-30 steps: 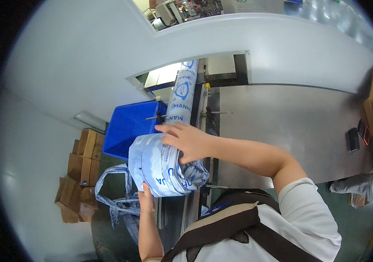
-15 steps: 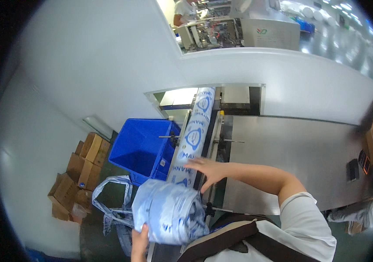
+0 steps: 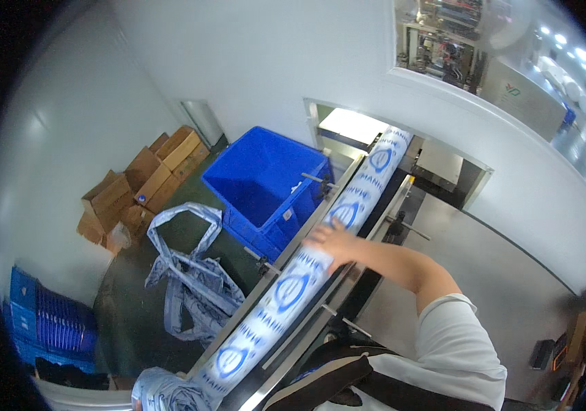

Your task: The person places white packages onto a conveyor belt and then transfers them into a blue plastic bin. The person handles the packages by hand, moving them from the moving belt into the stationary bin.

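White wall panels (image 3: 252,61) stand behind the work; closest in, the right grip (image 3: 331,243) lies loosely spread on one long, white-and-blue printed, film-wrapped tube (image 3: 289,288), not clasping around it; of the left grip (image 3: 137,405) at most a sliver shows, so I cannot tell its state. Half a second ago the right grip hung near one crumpled, blue-printed film bundle (image 3: 159,387); now that bundle sits lower left, against the tube's near end, and far more tube lies exposed along two grey metal rails (image 3: 240,320). Farther out: one heap of pale-blue film strips (image 3: 204,277); one open blue plastic bin (image 3: 303,200), apparently stacked on another; one steel desk (image 3: 457,260); two small dark devices (image 3: 542,354); several brown cardboard boxes (image 3: 149,168), overlapping too much to count.
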A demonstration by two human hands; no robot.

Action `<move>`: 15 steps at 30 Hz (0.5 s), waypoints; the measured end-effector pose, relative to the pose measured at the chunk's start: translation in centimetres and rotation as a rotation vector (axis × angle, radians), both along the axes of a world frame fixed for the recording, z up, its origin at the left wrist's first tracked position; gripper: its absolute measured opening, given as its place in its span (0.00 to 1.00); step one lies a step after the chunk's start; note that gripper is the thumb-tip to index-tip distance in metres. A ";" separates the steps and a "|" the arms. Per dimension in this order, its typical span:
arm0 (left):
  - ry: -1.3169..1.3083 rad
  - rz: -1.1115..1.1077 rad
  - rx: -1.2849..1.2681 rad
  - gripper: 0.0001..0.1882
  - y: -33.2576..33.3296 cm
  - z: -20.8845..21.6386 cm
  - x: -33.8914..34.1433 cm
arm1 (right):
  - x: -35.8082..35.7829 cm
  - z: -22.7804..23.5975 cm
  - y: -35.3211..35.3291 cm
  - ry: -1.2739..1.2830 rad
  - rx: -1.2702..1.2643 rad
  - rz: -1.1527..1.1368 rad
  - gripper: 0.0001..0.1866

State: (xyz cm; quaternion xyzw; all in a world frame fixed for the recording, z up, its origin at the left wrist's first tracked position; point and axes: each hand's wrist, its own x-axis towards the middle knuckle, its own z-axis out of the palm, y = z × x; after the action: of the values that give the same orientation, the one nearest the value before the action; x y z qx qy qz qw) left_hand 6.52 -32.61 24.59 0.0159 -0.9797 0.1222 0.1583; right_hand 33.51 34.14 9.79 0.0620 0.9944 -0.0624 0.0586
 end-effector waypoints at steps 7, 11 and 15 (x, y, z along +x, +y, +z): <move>0.060 0.067 -0.101 0.33 -4.8 1.8 0.6 | -2.3 1.1 -4.3 -0.101 -0.034 0.166 0.67; 0.127 -0.156 -0.115 0.31 -2.1 1.0 -0.4 | -1.6 2.0 -1.1 -0.185 0.032 0.057 0.68; 0.114 -0.278 -0.173 0.28 4.6 0.1 -0.5 | -1.4 1.2 -0.9 -0.095 0.033 0.102 0.65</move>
State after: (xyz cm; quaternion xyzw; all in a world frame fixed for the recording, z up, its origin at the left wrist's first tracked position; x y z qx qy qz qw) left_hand 6.04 -28.03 24.69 -0.1268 -0.9477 0.1821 0.2296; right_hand 32.12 33.20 10.95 0.0153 0.9933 -0.0397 0.1076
